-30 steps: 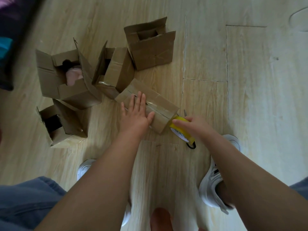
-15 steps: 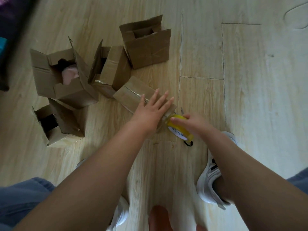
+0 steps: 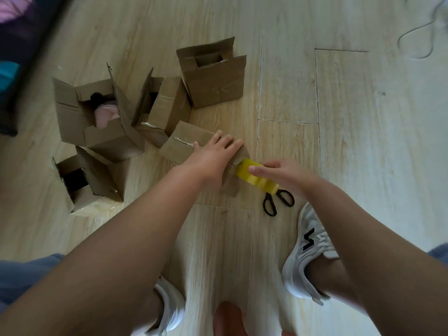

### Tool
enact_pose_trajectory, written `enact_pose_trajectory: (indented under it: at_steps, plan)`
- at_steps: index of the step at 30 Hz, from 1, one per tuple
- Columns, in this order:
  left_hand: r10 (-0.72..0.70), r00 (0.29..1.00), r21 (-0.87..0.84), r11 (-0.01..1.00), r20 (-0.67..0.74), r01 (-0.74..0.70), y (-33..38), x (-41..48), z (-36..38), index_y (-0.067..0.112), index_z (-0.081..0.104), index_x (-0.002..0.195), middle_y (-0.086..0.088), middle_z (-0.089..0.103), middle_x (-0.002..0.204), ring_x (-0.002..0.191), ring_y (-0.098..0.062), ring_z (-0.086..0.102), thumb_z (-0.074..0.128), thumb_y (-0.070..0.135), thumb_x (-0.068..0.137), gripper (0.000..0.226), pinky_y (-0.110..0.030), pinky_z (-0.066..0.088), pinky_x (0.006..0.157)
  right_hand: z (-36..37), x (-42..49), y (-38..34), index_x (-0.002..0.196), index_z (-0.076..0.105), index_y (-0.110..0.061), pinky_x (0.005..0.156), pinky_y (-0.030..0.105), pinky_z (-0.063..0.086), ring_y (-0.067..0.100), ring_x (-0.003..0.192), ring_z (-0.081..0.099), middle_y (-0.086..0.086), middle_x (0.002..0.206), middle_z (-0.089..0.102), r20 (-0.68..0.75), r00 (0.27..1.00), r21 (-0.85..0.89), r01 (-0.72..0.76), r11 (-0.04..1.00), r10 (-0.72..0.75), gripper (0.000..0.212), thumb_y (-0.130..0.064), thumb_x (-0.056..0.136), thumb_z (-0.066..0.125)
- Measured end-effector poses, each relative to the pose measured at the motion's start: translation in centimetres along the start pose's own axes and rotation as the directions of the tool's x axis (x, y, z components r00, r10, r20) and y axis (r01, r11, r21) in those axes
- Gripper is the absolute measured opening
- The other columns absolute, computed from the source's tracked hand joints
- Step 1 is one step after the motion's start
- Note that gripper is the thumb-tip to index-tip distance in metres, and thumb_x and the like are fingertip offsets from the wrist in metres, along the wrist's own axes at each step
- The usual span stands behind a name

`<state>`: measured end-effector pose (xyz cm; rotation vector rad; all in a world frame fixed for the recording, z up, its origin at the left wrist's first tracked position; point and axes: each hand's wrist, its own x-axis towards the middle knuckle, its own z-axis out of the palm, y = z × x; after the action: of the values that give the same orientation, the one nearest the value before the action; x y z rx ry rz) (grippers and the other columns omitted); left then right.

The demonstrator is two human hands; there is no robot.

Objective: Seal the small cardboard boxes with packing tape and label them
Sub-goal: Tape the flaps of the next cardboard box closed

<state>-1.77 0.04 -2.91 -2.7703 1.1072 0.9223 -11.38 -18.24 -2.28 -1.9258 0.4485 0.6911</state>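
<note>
Pale wood-grain floor [image 3: 363, 146] of wide, smooth planks carries everything. A closed box [image 3: 180, 147] of plain brown corrugated cardboard lies under the left hand [image 3: 213, 155], whose fingers are straight and close together, laid flat on its top face. The box is a long block. Its long axis runs crosswise under the palm, on a slant, from out past the thumb to the end nearest the right hand [image 3: 283, 174]. A glossy strip of tape glints along the top seam beside the left thumb.

The right hand grips a tape roll [image 3: 253, 181], a yellowish, translucent ring, with fingers curled over its rim and the thumb laid across its side. The roll stands on edge against the box's end, just beside the left hand's little finger.

Scissors [image 3: 278, 202] lie just under the right hand. Only their two black looped handles show, and the blades are hidden by the roll.

Beyond the left thumb stand more brown cardboard boxes with flaps open. A tipped box [image 3: 169, 105] is closest, and an upright box [image 3: 215, 81] stands past the fingertips. A box with a soft pink thing inside [image 3: 72, 122] is farther out, and a dark-mouthed box [image 3: 101, 183] lies on its side beside the left forearm.

A white-and-grey sneaker [image 3: 308, 251] sits below the right forearm. A thin cable [image 3: 412, 32] loops on the floor far beyond the right hand.
</note>
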Motion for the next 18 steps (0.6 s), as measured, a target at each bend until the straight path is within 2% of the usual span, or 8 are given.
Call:
enact_pose_trajectory:
  at_steps: [3,7,9,12,14,16,18]
  plan:
    - [-0.008,0.999,-0.121,0.993,-0.046,0.003,-0.6,-1.1,-0.5,0.031,0.004,0.157,0.009,0.005,0.163,0.152,-0.021,-0.006,0.087,0.021,0.063,0.125,-0.069,0.022,0.113,-0.8,-1.0,-1.3,0.092,0.072,-0.019,0.069,0.029,0.044,0.015,0.077,0.062,0.001,0.085,0.068,-0.042,0.997,-0.084,0.062,0.995,-0.066,0.038,-0.055,0.09,0.063]
    - [0.008,0.996,-0.286,0.958,-0.086,-0.032,-1.1,-1.7,-0.2,0.031,0.007,0.157,0.009,0.007,0.164,0.152,-0.02,-0.004,0.091,0.026,0.054,0.133,-0.06,0.023,0.117,-0.9,-2.1,-2.4,0.071,0.066,-0.017,0.056,0.029,0.036,0.013,0.056,0.049,-0.003,0.061,0.052,-0.154,0.979,-0.175,0.107,0.979,-0.135,0.042,-0.055,0.087,0.067]
    - [-0.005,0.997,-0.362,0.932,-0.075,-0.023,-1.0,-2.3,-0.1,0.034,0.006,0.157,0.011,0.005,0.164,0.152,-0.016,-0.005,0.092,0.021,0.053,0.135,-0.05,0.022,0.12,-1.2,-2.7,-3.0,0.065,0.062,-0.014,0.054,0.03,0.033,0.013,0.052,0.044,-0.003,0.056,0.047,-0.18,0.971,-0.205,0.122,0.971,-0.16,0.047,-0.056,0.085,0.069]
    - [-0.029,0.998,-0.441,0.898,-0.051,0.003,-1.0,-3.6,-0.4,0.036,0.005,0.156,0.009,0.005,0.165,0.151,-0.012,0.002,0.09,0.013,0.056,0.134,-0.032,0.019,0.121,-1.9,-3.1,-3.3,0.07,0.068,-0.005,0.054,0.031,0.034,0.015,0.051,0.045,0.001,0.056,0.048,-0.201,0.967,-0.36,0.075,0.93,-0.156,0.058,-0.062,0.082,0.069]
    - [-0.037,0.998,-0.47,0.883,-0.048,0.01,-1.0,-4.4,-0.5,0.037,0.006,0.157,0.008,0.008,0.165,0.15,-0.012,0.01,0.089,0.009,0.057,0.133,-0.027,0.021,0.117,-2.1,-3.4,-3.0,0.068,0.067,-0.004,0.054,0.029,0.034,0.017,0.05,0.047,0.002,0.055,0.049,-0.207,0.97,-0.454,0.021,0.891,-0.128,0.064,-0.067,0.079,0.068]
    - [-0.049,0.998,-0.519,0.855,-0.035,0.024,-1.2,-4.9,-0.4,0.04,0.006,0.156,0.009,0.012,0.163,0.149,-0.013,0.016,0.089,0.008,0.056,0.134,-0.03,0.025,0.118,-2.3,-3.8,-2.7,0.065,0.062,-0.006,0.055,0.03,0.032,0.018,0.053,0.044,0.003,0.057,0.045,-0.202,0.975,-0.419,0.003,0.908,-0.097,0.066,-0.071,0.078,0.066]
    - [-0.072,0.997,-0.578,0.815,-0.03,0.041,-1.3,-5.4,-0.1,0.044,0.007,0.155,0.012,0.013,0.162,0.146,-0.013,0.023,0.09,0.009,0.055,0.134,-0.031,0.032,0.115,-2.8,-4.3,-2.7,0.07,0.062,-0.005,0.059,0.031,0.029,0.018,0.059,0.04,0.003,0.062,0.041,-0.177,0.982,-0.286,0.013,0.958,-0.066,0.067,-0.071,0.08,0.063]
